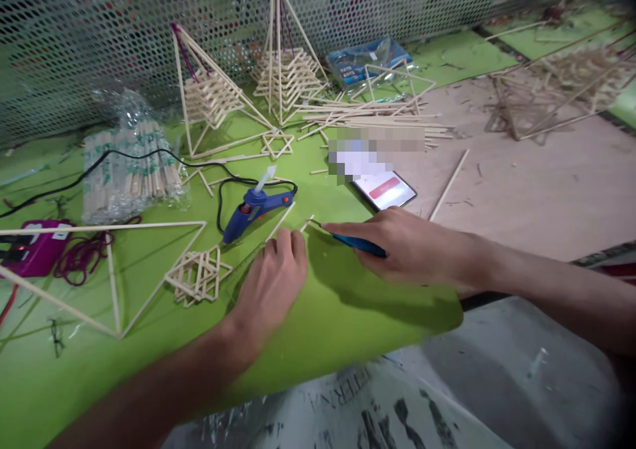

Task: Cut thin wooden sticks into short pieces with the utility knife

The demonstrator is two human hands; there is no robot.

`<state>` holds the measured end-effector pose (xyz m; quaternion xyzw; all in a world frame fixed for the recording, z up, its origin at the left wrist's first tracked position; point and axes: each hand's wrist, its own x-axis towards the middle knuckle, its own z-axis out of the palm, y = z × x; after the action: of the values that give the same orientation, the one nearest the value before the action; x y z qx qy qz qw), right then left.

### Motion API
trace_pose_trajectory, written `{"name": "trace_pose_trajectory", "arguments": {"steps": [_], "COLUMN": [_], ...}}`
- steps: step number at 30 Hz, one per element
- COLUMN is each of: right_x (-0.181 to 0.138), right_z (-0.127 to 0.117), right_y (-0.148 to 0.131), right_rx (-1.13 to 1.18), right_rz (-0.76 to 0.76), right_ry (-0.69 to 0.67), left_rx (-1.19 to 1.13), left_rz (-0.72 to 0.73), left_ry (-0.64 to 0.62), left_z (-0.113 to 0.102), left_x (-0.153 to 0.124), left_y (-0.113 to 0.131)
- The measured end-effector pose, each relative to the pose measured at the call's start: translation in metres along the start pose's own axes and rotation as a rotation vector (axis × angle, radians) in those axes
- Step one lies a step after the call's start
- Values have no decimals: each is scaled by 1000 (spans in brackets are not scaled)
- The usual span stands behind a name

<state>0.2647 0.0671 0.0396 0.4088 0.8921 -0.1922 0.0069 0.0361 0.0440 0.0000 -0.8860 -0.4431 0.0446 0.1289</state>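
My right hand (412, 244) grips a blue craft knife (362, 242), index finger stretched along its top. The blade tip touches or nearly touches the end of a thin wooden stick (307, 224). With curled fingers, my left hand (273, 270) presses that stick against the green tabletop (328, 316); most of it is hidden under the hand. Another stick (282, 220) pokes out beyond my left fingers. A blue hot glue gun (253, 212) lies just past this hand. To the left sits a small stack of star-shaped stick frames (199, 277).
Two stick pyramids (211, 101) stand by the mesh screen (89, 45). Loose sticks (368, 114) pile behind a phone (385, 187). Bagged chopsticks (134, 167), a black cord (163, 151), a large stick frame (114, 290) and a magenta box (44, 250) occupy the left.
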Motion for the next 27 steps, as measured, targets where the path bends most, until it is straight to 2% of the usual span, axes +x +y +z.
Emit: {"name": "trace_pose_trajectory", "arguments": {"steps": [6, 11, 16, 21, 27], "right_x": [-2, -6, -6, -8, -9], "right_z": [-2, -2, 3, 6, 9], "right_y": [0, 6, 8, 0, -11], "right_rx": [114, 204, 156, 81, 12], "right_rz": [85, 58, 53, 82, 140], "right_ry": [-25, -6, 34, 33, 58], "left_rx": [-57, -137, -198, -267, -319], "left_rz": [157, 176, 151, 99, 108], "left_ry": [38, 105, 153, 108, 59], "left_z": [5, 12, 18, 22, 22], "left_x": [2, 3, 2, 3, 5], "left_y": [-9, -14, -16, -17, -16]}}
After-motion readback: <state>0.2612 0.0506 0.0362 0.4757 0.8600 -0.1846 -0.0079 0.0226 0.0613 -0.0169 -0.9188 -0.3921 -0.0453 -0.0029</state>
